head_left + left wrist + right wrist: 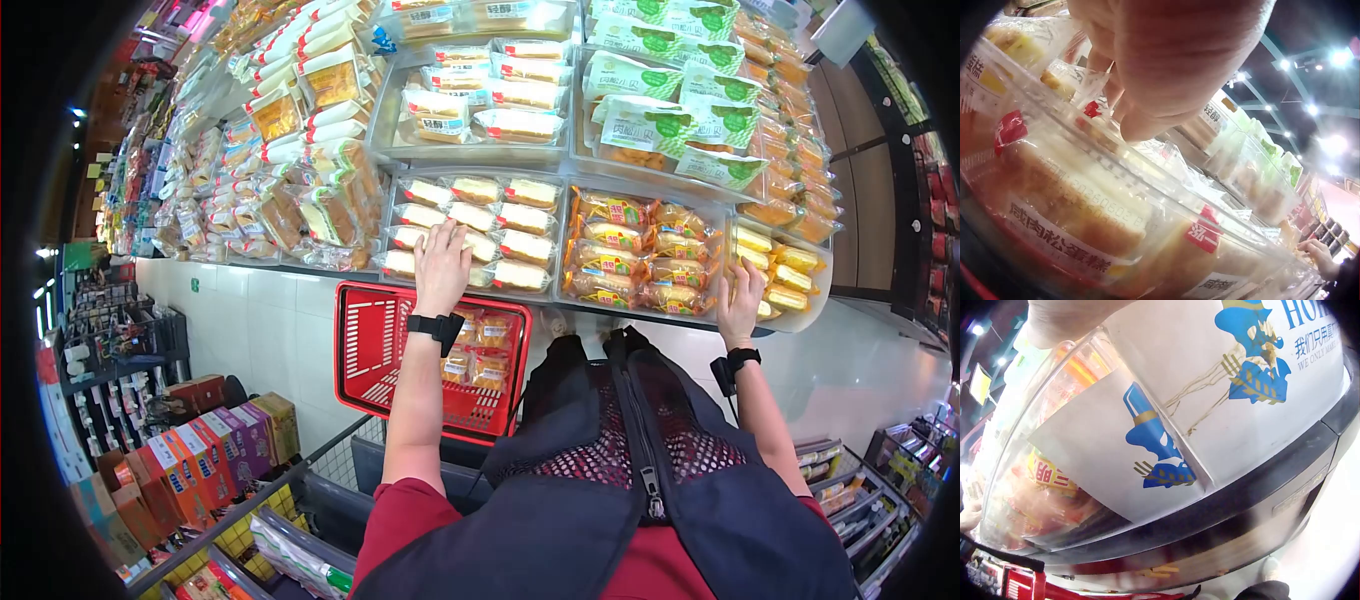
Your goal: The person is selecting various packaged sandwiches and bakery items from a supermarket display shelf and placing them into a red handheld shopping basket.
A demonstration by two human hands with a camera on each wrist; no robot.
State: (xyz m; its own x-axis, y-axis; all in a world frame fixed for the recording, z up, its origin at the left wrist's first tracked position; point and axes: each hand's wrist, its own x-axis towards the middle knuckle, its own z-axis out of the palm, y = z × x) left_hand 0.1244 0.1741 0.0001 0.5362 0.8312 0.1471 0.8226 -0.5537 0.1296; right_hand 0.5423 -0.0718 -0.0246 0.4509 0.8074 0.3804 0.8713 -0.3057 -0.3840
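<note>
My left hand (443, 268) reaches over a clear tray of wrapped cream-coloured cake slices (522, 247), its fingers spread over the packets at the tray's left side. In the left wrist view, fingers (1141, 119) dip behind the transparent tray wall, next to a wrapped cake (1079, 200) with a red tab; the fingertips are partly hidden. My right hand (740, 300) is at the front rim of the right-hand tray, its loosely bent fingers beside yellow wrapped cakes (790, 280). In the right wrist view only part of the hand (1072, 319) shows above the printed tray front.
A red basket (350, 375) with several packaged breads (490, 370) stands below the left forearm. Orange-wrapped breads (610, 262) fill the tray between the hands. Green-and-white bags (640, 125) and more bread (525, 95) lie behind. A grey-railed cart (330, 500) is at lower left.
</note>
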